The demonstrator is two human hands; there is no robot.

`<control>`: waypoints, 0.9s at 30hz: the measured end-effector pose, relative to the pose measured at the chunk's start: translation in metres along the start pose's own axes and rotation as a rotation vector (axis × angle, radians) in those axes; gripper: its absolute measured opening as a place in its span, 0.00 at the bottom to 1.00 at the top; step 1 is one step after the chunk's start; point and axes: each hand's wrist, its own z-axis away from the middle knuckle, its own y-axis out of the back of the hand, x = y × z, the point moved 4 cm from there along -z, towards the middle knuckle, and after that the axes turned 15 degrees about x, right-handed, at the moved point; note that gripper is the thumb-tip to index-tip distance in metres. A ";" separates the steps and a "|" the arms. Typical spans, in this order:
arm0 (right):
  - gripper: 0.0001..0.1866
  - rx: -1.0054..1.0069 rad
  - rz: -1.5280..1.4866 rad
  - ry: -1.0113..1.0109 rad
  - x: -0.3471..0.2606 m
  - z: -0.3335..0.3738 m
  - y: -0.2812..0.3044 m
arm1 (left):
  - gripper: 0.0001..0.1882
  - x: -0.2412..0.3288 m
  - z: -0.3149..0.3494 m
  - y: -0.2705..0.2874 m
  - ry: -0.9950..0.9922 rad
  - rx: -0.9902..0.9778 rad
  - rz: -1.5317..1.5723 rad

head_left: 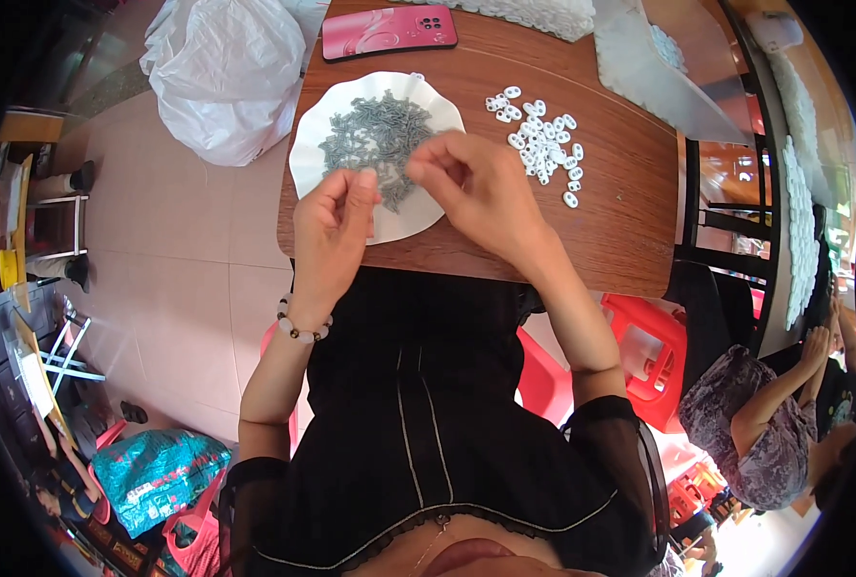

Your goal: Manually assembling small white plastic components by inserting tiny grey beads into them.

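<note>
Over the near part of a white wavy-rimmed plate both hands hover close together. A heap of small grey screws lies in the plate. My left hand is closed, thumb pressed against the curled fingers; whatever sits in the pinch is too small to name. My right hand is bent with its thumb and index finger drawn together at the plate's right side, and I cannot make out what lies between them. To the right, on the brown table, is a loose pile of small white oval two-hole pieces.
A pink phone lies at the table's far left edge. Left of the table stands a full white plastic bag. White pieces are heaped at the far edge, near a pale tray. Another person sits at the right.
</note>
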 end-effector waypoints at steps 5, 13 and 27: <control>0.07 0.002 -0.030 -0.012 -0.009 0.055 0.018 | 0.16 0.002 0.035 -0.020 0.038 -0.149 -0.021; 0.06 0.124 0.031 0.111 -0.004 0.087 0.041 | 0.15 -0.005 0.065 -0.043 0.192 -0.339 0.076; 0.07 0.146 -0.529 -0.531 0.019 0.109 0.048 | 0.11 -0.009 0.071 -0.052 0.408 -0.353 0.242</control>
